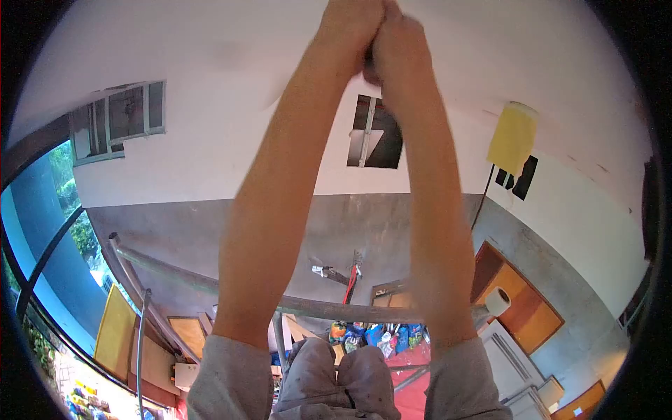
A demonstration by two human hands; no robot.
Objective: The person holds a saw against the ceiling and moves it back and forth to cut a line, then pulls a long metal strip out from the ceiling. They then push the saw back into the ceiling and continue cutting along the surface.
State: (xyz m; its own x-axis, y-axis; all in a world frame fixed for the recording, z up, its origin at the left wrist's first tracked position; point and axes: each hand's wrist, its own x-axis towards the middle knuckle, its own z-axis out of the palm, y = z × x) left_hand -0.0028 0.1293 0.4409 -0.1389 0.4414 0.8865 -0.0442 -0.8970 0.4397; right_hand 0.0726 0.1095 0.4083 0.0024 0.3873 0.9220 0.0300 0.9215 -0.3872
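White wall (210,154) bears faint smudges beyond the raised left hand (353,21) and right hand (402,45); their grip and how much is finished cannot be told.

"Can any text, label or number be read?" one speaker asks.

"None," the other replies. "The small blue, white and orange packages (401,339) (bunched low in the view) are too small for any print to be made out."

"And signs or brands?"

"None legible either," the second answers.
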